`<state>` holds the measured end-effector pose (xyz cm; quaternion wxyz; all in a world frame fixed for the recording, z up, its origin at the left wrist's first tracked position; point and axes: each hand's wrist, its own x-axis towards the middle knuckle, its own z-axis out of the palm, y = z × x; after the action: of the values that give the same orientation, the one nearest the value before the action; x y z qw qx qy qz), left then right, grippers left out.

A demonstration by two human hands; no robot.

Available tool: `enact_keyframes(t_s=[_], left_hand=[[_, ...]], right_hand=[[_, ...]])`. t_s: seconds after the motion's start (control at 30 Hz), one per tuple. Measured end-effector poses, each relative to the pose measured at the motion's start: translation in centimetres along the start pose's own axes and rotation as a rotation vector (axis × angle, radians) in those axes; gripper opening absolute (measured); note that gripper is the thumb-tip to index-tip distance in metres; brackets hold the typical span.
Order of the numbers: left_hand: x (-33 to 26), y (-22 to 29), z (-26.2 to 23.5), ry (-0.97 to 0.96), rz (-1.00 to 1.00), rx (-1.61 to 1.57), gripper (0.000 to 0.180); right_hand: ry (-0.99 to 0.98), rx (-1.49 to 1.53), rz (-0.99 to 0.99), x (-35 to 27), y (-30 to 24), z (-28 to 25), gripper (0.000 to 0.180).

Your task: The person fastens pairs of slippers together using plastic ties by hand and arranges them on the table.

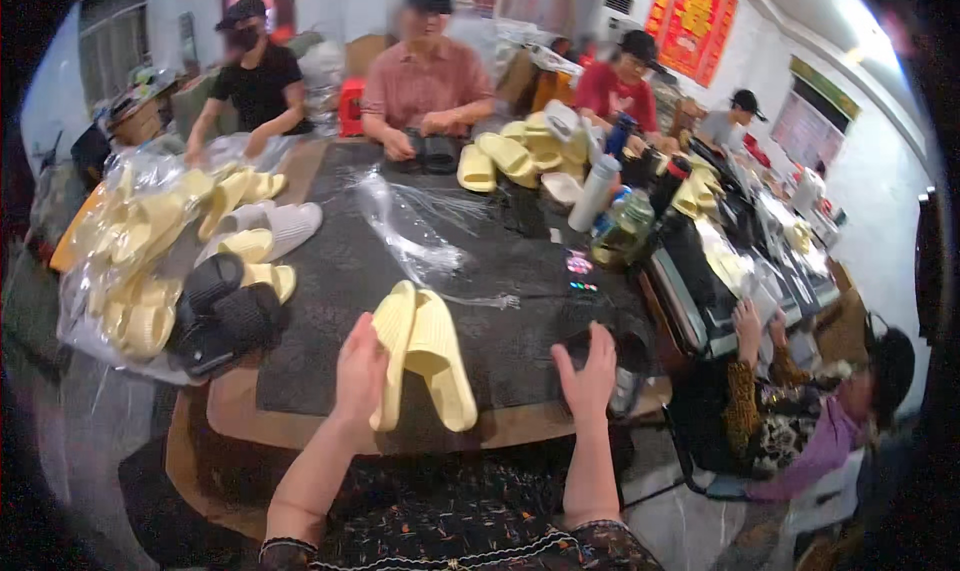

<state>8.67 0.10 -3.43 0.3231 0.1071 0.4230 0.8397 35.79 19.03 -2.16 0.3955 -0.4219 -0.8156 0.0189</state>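
A pair of pale yellow slippers (436, 346) is in front of me near the table's front edge. The left slipper is tipped on its side against the other one. My left hand (360, 373) is beside the pair, its fingers stretched upward along the outer side of the tipped slipper; its thumb is partly hidden. Further right, my right hand (588, 376) is raised with its fingers apart and nothing in it. Just beyond and beside that hand are dark shoes or slippers (630, 356), partly covered by it.
Black slippers (218, 316) and yellow slippers in a clear plastic bag (135, 231) lie to my left. Clear plastic strips (405, 226) spread across the middle. Bottles (597, 193) and a phone-like screen (580, 271) are at the right. Several people work around the tables.
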Motion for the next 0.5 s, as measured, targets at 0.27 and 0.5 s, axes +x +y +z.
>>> enact_keyframes(t_s=[0.27,0.5], left_hand=[[-2.3,-1.7,0.6,-0.176,0.322,0.551,0.073],[-3.4,-3.3,-0.4,-0.204,0.360,1.324,0.078]], right_hand=[[-0.717,0.769,0.033,-0.7,-8.6,5.8,0.074],[-0.538,0.614,-0.092,-3.1,-6.4,10.4,0.059]])
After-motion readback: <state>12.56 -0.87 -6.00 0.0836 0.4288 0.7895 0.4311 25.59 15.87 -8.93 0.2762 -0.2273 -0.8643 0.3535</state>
